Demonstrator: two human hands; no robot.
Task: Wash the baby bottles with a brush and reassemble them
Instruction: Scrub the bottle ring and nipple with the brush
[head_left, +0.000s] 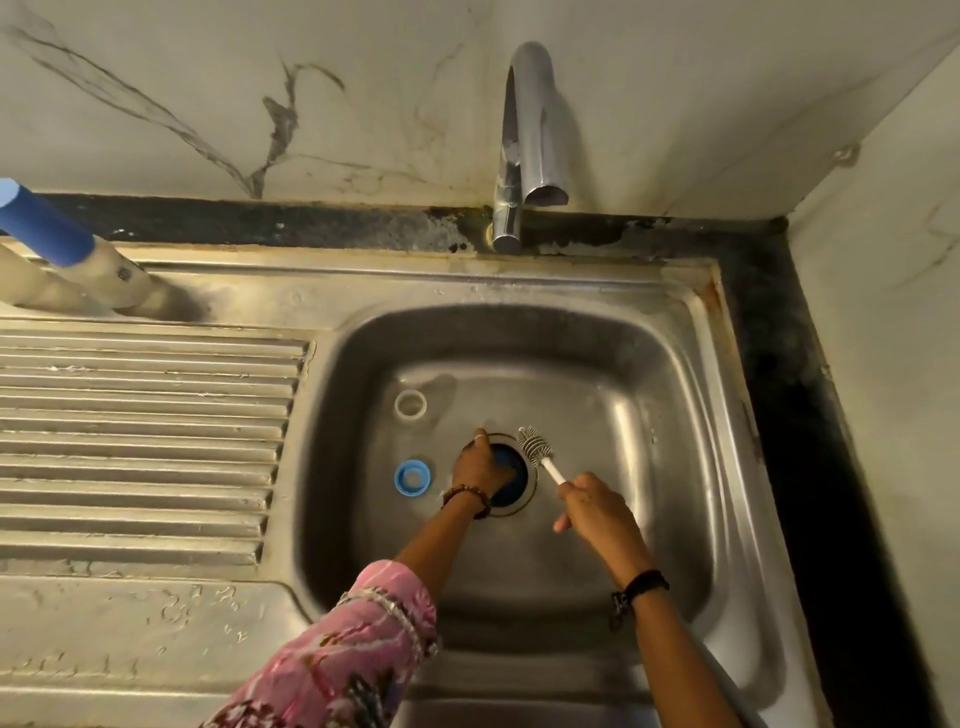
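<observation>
Nearest us: pink patterned sleeve (358, 649) on our left arm, dark band (641, 584) on the right wrist. Both arms reach down into the steel sink (691, 467).

Right hand (597, 509): fingers curled round the white handle of the bottle brush (540, 454). Brush head points up-left from that hand and sits over the right edge of the drain (511, 512).

Left hand (480, 462): beaded bracelet (467, 496) at the wrist, hand down over the drain opening, index finger stretched forward. Something dark blue sits under the palm; we cannot tell whether the fingers are closed on it or just resting there, nor what it is.

Just left of the left hand: blue bottle ring (412, 477), flat on the sink floor, apart from the hand. Beyond it, further up-left: white ring (410, 404), also flat on the floor.

Far side: chrome tap (530, 140) above the hands, no water visible. Well left of the hands: ribbed drainboard (140, 441), with a blue and beige cylinder (52, 234) at its far edge.
</observation>
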